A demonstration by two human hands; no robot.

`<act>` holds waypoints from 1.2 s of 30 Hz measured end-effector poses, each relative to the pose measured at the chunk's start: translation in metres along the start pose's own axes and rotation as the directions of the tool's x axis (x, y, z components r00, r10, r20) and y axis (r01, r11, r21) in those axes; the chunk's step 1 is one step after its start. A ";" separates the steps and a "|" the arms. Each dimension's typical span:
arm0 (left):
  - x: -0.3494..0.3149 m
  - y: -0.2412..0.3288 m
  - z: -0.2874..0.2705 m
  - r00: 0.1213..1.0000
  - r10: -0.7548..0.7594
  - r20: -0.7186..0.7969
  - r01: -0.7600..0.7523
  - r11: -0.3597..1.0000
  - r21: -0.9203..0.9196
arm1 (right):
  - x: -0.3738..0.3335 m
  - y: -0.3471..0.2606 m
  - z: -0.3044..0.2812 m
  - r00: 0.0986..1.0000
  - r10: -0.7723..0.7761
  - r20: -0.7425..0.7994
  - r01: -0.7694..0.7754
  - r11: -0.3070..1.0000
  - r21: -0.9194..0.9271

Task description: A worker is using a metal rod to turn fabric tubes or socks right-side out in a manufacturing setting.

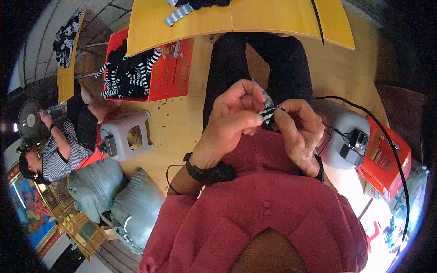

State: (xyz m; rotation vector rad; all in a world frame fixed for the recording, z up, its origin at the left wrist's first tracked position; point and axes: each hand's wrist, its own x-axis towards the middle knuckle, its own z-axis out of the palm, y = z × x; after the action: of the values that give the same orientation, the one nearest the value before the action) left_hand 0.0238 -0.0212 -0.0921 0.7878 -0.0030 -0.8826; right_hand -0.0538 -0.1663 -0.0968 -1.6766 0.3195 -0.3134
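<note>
A small black-and-white striped knit piece (269, 112) is pinched between my two hands, in front of my lap. My left hand (230, 113) grips its left end between thumb and fingers. At its right end, the thumb and fingertips of my right hand (298, 129) are closed on it. Something pale and greyish shows just above the knit, by my left fingertips; I cannot make out what it is. Much of the piece is hidden behind my fingers.
A yellow table (291, 20) stands ahead, bearing dark fabric and a grey strip (179, 14). At left are a red box (175, 75) of striped knits, a grey stool (125, 136), stuffed sacks (136, 204) and a seated person. A black cable (392, 145) hangs at right near a red carton (384, 157).
</note>
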 end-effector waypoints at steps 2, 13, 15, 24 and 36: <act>0.001 -0.003 0.006 0.993 0.116 -0.009 -0.111 0.966 0.234 | 0.002 -0.004 -0.002 0.997 0.077 0.015 -0.078 0.996 0.035; 0.000 -0.012 0.005 0.883 0.436 -0.172 -0.220 0.710 0.669 | 0.005 0.002 0.004 0.907 -0.403 0.124 0.406 0.914 0.003; 0.002 -0.012 0.006 0.890 0.432 -0.143 -0.183 0.628 0.757 | 0.000 0.008 0.006 0.936 -0.338 0.098 0.339 0.941 0.009; -0.003 -0.009 0.007 0.829 0.557 -0.052 -0.334 0.566 0.754 | 0.002 0.000 0.011 0.997 -0.051 0.054 0.044 0.992 0.120; 0.007 -0.023 0.005 0.636 0.761 0.128 -0.516 0.297 0.803 | 0.021 0.001 0.014 0.952 -0.305 -0.014 0.290 0.918 -0.271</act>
State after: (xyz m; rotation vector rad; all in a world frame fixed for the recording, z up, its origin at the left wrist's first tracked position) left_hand 0.0110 -0.0380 -0.1051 1.6123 -0.4865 0.1289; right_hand -0.0286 -0.1615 -0.0987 -1.9882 0.1494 -0.5661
